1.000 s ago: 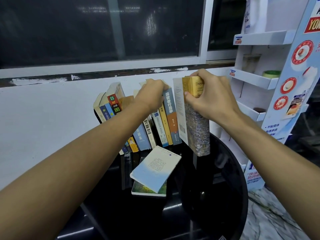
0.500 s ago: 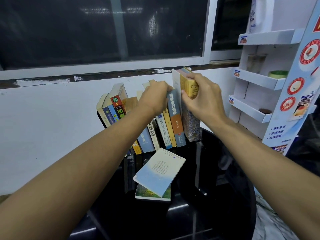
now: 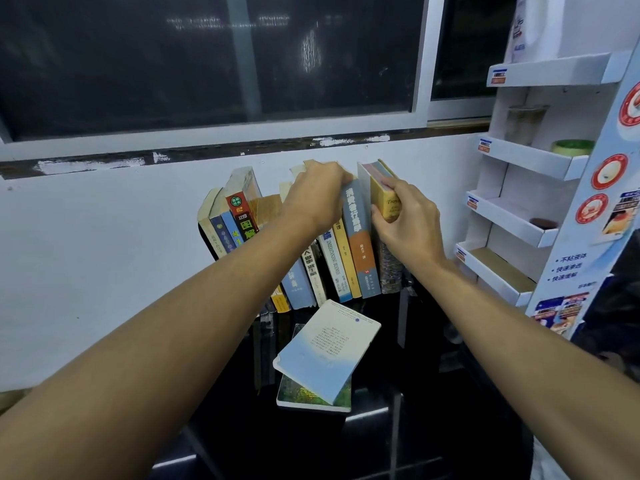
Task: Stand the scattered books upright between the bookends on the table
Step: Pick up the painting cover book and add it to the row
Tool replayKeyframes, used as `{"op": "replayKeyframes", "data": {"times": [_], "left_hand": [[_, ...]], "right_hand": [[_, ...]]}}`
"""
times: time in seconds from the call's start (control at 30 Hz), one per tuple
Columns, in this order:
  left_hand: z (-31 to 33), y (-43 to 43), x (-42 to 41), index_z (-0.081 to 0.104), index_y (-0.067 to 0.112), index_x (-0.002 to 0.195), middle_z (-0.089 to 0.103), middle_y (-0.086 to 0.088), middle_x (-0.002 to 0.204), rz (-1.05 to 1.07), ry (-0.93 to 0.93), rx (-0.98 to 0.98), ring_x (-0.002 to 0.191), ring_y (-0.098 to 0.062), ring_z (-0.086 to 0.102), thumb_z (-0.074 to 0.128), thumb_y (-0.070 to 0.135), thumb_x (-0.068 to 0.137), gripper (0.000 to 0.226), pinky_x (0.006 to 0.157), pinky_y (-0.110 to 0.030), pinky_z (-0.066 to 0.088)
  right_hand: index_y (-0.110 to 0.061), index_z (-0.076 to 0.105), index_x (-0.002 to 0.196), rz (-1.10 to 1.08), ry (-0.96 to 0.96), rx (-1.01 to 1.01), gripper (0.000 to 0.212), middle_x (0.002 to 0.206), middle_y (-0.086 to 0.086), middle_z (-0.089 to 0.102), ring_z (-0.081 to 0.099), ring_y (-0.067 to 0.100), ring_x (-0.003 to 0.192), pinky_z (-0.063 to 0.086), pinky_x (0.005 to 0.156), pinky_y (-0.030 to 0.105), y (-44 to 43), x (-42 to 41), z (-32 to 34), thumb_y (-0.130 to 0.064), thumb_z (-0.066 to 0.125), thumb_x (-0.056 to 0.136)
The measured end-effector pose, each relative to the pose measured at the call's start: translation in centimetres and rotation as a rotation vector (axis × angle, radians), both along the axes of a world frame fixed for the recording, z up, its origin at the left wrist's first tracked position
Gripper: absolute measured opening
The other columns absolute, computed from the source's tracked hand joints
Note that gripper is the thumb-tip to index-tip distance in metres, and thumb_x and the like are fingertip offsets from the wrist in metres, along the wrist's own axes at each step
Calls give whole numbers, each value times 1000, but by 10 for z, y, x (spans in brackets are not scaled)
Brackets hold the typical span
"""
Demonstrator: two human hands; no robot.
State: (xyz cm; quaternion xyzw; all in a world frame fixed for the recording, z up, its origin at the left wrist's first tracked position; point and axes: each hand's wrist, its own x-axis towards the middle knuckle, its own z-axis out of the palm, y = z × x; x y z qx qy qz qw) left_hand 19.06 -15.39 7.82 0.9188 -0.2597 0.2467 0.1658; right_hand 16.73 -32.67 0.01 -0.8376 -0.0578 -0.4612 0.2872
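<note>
A row of several books (image 3: pixel 358 244) stands at the back of the black round table (image 3: pixel 433 427), leaning left against the wall. My left hand (image 3: pixel 317 197) grips the tops of the middle books. My right hand (image 3: pixel 403 216) holds a thick book with a yellow spine (image 3: pixel 389 204), which stands upright at the right end of the row, its foot on the table. A black bookend (image 3: pixel 204 237) shows at the row's left end; the right one is hidden. Two books lie flat in front: a pale blue one (image 3: pixel 325 355) on a green one (image 3: pixel 304 396).
A white cardboard display rack (image 3: pixel 526 161) with several shelves stands right of the table, holding a tape roll (image 3: pixel 571 147) and a glass jar (image 3: pixel 524 124). A white wall and a dark window run behind the books.
My right hand has carried the yellow-spined book from the air down and back, setting it upright against the right end of the row. The left hand stayed on the book tops.
</note>
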Motion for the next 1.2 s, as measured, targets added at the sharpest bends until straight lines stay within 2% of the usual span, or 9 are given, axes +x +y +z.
{"op": "replayKeyframes", "data": {"times": [0.4, 0.5, 0.6, 0.63, 0.7, 0.77, 0.83, 0.97, 1.2], "left_hand": [[1, 3, -5, 72, 14, 120, 70, -12, 118, -43, 3, -10, 111, -33, 62, 62, 6, 95, 28, 84, -48, 60], [2, 3, -6, 72, 14, 118, 70, -12, 117, -46, 3, -5, 111, -34, 60, 61, 6, 95, 26, 84, -49, 60], [2, 3, -6, 73, 11, 115, 70, -13, 116, -43, -6, -5, 110, -34, 60, 62, 5, 95, 24, 85, -49, 59], [1, 3, -6, 73, 9, 115, 70, -14, 115, -35, -8, -1, 110, -34, 60, 62, 4, 95, 23, 85, -49, 59], [1, 2, -5, 72, 4, 109, 71, -16, 110, -19, -15, -2, 106, -36, 61, 61, 2, 93, 19, 85, -49, 58], [2, 2, -5, 70, 5, 99, 71, -14, 103, -8, -16, -7, 99, -33, 61, 62, 1, 92, 12, 83, -43, 57], [3, 2, -9, 71, 6, 101, 71, -13, 106, -18, -16, -11, 101, -32, 61, 62, 3, 94, 12, 84, -42, 57], [6, 2, -18, 72, 7, 120, 70, -13, 124, -56, -3, -31, 116, -32, 62, 62, 10, 98, 25, 91, -46, 58], [8, 3, -18, 71, 11, 124, 70, -12, 124, -65, 14, -27, 115, -30, 62, 61, 12, 99, 27, 88, -45, 59]], "right_hand": [[-19, 59, 133, 49, 33, 28, 41, 123, 2, 68, 64, 17, 105, 55, 88, 35, -6, 2, 0, -33, 67, 95], [-22, 56, 135, 107, 108, 5, 40, 129, 1, 65, 60, 14, 110, 48, 89, 24, -11, -4, 6, -37, 61, 99], [-29, 46, 142, 235, 268, -38, 46, 140, 0, 58, 57, 11, 115, 41, 88, 9, -24, -8, 11, -31, 61, 98], [-33, 41, 144, 279, 324, -67, 51, 143, 1, 55, 56, 13, 119, 42, 93, 11, -28, -9, 12, -26, 61, 97], [-39, 33, 146, 354, 424, -115, 63, 145, -2, 52, 55, 14, 125, 47, 104, 29, -34, -9, 15, -16, 63, 95], [-44, 30, 145, 391, 482, -125, 70, 145, -6, 52, 55, 12, 127, 50, 106, 40, -36, -8, 17, -10, 65, 95], [-46, 29, 145, 400, 498, -127, 72, 145, -6, 50, 53, 12, 129, 49, 107, 41, -34, -6, 18, -8, 66, 96], [-45, 29, 145, 404, 500, -126, 70, 143, -5, 52, 54, 12, 128, 52, 101, 35, -33, -5, 19, -9, 64, 97], [-45, 28, 146, 378, 515, -141, 69, 140, -3, 53, 55, 13, 122, 52, 95, 32, -32, 0, 22, -10, 63, 98]]}}
